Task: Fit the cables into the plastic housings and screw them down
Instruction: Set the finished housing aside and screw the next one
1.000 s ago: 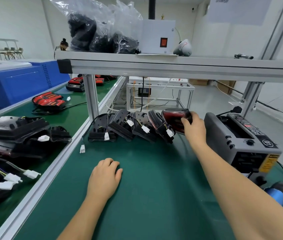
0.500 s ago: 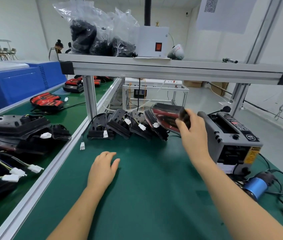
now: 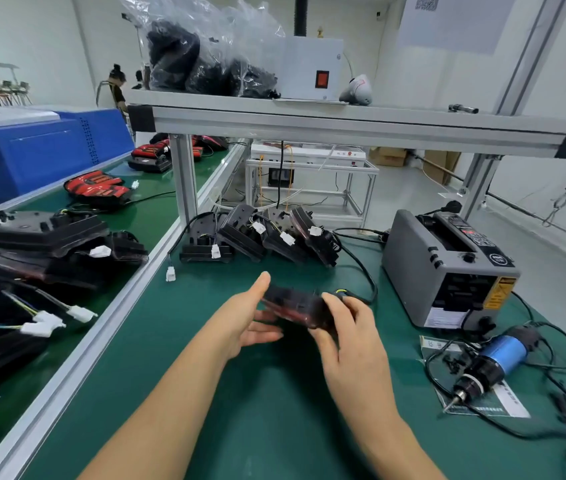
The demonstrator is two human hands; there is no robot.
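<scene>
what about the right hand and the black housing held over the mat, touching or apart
Touching. The head view shows the right hand with its fingers curled round the right end of the black housing, with no gap between them.

Grey tape machine [image 3: 447,268] sits on green mat [image 3: 274,427], right side. Up on shelf [image 3: 343,126]: white box [image 3: 312,64] w/ red switch, clear bags [image 3: 205,57] of black bits. Big blue box [image 3: 49,150] far left.
</scene>
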